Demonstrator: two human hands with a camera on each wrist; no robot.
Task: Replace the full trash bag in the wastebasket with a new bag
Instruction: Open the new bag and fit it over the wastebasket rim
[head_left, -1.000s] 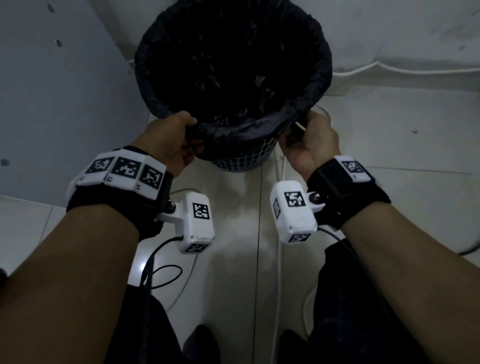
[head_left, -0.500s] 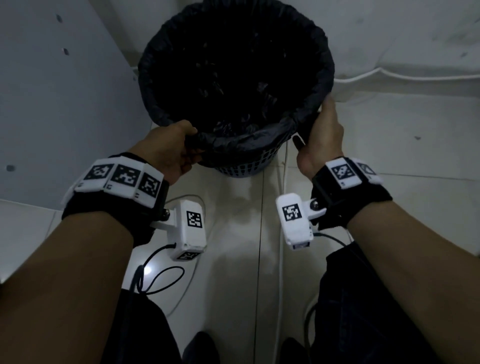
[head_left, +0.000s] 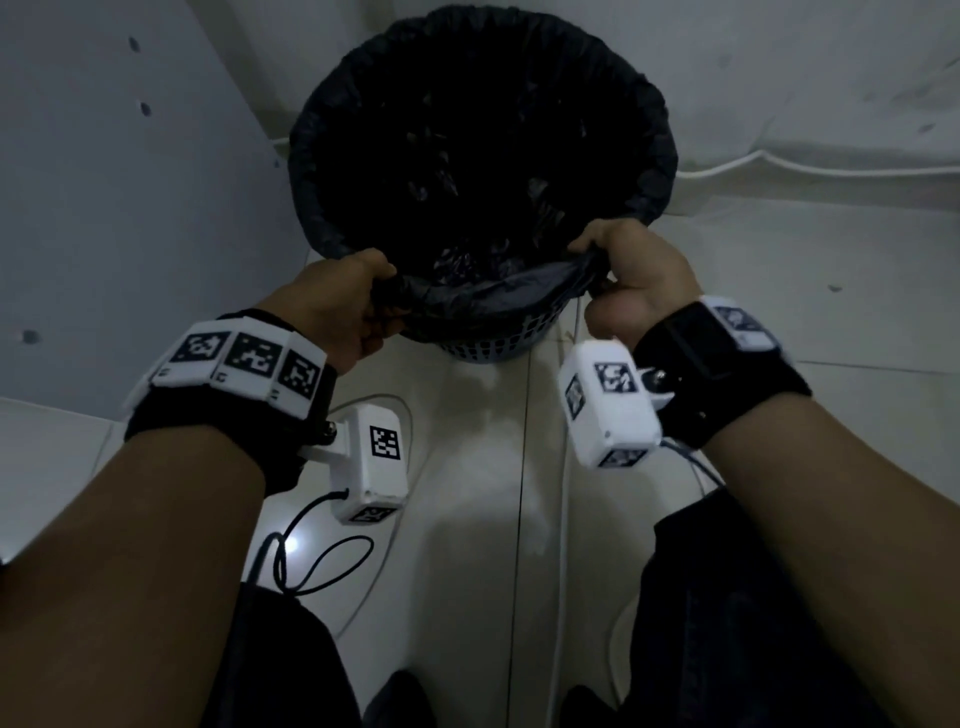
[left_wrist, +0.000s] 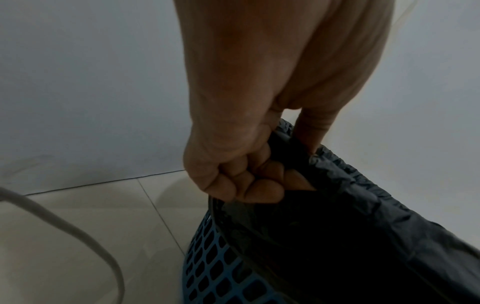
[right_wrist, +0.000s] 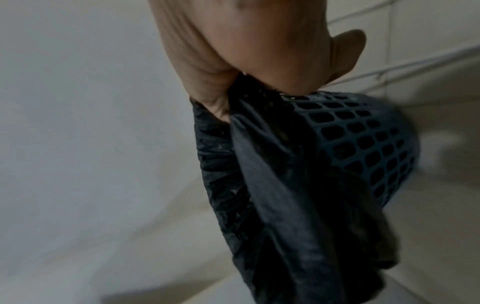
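A black trash bag (head_left: 483, 156) lines a blue perforated wastebasket (head_left: 493, 345) standing on the tiled floor. My left hand (head_left: 337, 306) grips the bag's near-left edge, fingers curled round the plastic (left_wrist: 249, 181). My right hand (head_left: 628, 275) grips the near-right edge, which is bunched in the fist (right_wrist: 233, 88). Between the two hands the near edge of the bag (head_left: 498, 288) is lifted off the rim and sags in a loose fold. The rest of the bag is folded over the rim. The basket's blue mesh wall (right_wrist: 363, 139) shows beside the right hand. The bag's inside is too dark to read.
A grey panel (head_left: 130, 208) stands close on the left of the basket and a white wall with a cable (head_left: 810, 166) runs behind it. Loose cables (head_left: 322, 566) lie on the floor near my dark trouser legs (head_left: 727, 623).
My right hand, which lay along the basket's right rim, has come back to the near edge and taken hold of the bag. The left hand has kept its grip.
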